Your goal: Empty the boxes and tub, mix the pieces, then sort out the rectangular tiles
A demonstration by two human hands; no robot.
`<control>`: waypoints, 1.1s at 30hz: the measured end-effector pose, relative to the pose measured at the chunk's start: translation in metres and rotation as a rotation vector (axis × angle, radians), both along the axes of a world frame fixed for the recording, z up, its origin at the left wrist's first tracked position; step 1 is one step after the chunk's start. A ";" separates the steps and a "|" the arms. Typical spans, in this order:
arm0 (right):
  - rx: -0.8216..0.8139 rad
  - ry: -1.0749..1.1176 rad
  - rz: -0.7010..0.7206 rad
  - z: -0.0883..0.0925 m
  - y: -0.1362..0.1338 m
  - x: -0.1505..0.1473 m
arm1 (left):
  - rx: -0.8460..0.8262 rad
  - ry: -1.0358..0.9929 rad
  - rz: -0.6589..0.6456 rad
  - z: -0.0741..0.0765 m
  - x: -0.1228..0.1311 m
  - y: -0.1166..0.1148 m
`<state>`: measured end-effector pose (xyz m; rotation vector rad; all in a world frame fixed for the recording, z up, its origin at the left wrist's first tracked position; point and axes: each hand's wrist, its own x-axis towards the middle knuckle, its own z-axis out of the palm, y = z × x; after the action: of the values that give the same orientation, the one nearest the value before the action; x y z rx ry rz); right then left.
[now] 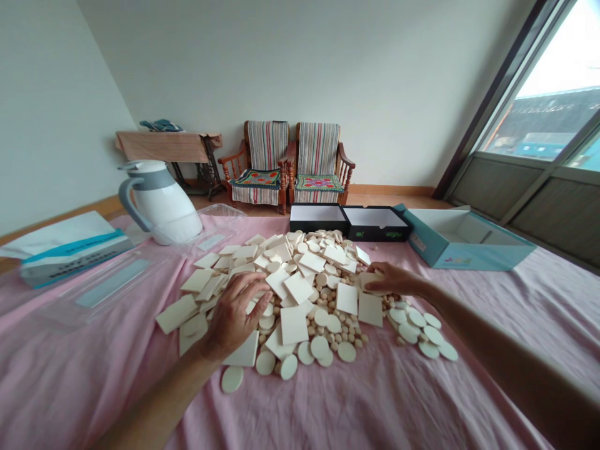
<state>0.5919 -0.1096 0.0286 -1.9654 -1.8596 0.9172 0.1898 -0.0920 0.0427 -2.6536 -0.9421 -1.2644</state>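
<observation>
A wide heap of pale wooden pieces lies on the pink cloth: square tiles [299,288], round discs [347,352] and small beads [345,330]. Over the heap's left side rests my left hand [240,309], fingers stretched and a little apart, with nothing visibly gripped. The pieces under its palm are hidden. At the right edge of the heap, my right hand [388,278] has its fingers closed at a wooden square tile [367,281], partly covered by them. Below that hand, a separate small group of discs [419,331] lies with a few beads.
Behind the heap stand two black open boxes [319,219] and a light blue box [478,255]. To the left are a white and grey jug [175,212], clear plastic lids [112,284] and a tissue pack [70,253]. Two wooden chairs [267,150] stand against the wall.
</observation>
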 end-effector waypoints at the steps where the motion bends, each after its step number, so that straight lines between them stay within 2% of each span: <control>1: 0.004 0.016 -0.026 -0.001 0.000 0.002 | -0.002 -0.001 -0.002 0.000 0.000 0.000; 3: 0.050 0.059 -0.100 0.002 0.003 0.003 | -0.002 -0.003 -0.007 0.000 0.000 0.000; 6: 0.206 0.206 -0.227 0.019 0.012 -0.007 | 0.000 -0.009 -0.019 0.000 0.000 0.001; 8: 0.271 0.338 -0.258 0.034 0.023 -0.024 | -0.004 -0.014 -0.022 -0.001 0.000 0.001; 10: 0.275 0.434 -0.228 0.047 0.036 -0.049 | -0.011 -0.021 -0.017 -0.001 0.000 0.001; 15: 0.325 0.406 -0.232 0.061 0.074 -0.110 | -0.024 -0.044 0.003 -0.002 -0.003 -0.002; 18: 0.418 0.363 -0.278 0.058 0.086 -0.122 | 0.005 -0.061 0.047 0.003 -0.010 0.004; 20: 0.482 0.322 -0.306 0.052 0.085 -0.117 | 0.038 -0.046 0.122 0.009 -0.020 0.018; 22: 0.551 0.284 -0.330 0.043 0.076 -0.108 | 0.058 -0.007 0.257 0.017 -0.036 0.041; 25: 0.631 0.289 -0.365 0.026 0.054 -0.093 | 0.001 0.117 0.589 0.028 -0.067 0.084; 27: 0.638 0.333 -0.377 0.015 0.040 -0.087 | -0.118 0.280 0.832 0.030 -0.085 0.110; 28: 0.637 0.355 -0.377 0.011 0.034 -0.086 | -0.179 0.354 0.891 0.030 -0.092 0.121; 31: 0.620 0.431 -0.369 0.004 0.023 -0.085 | -0.258 0.448 0.924 0.029 -0.102 0.136; 33: 0.612 0.482 -0.368 0.003 0.019 -0.087 | -0.252 0.469 0.919 0.031 -0.102 0.132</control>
<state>0.5050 -0.0909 0.0314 -1.4686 -1.2499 0.5500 0.0875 0.0396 0.0735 -1.9967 -1.9417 -0.3187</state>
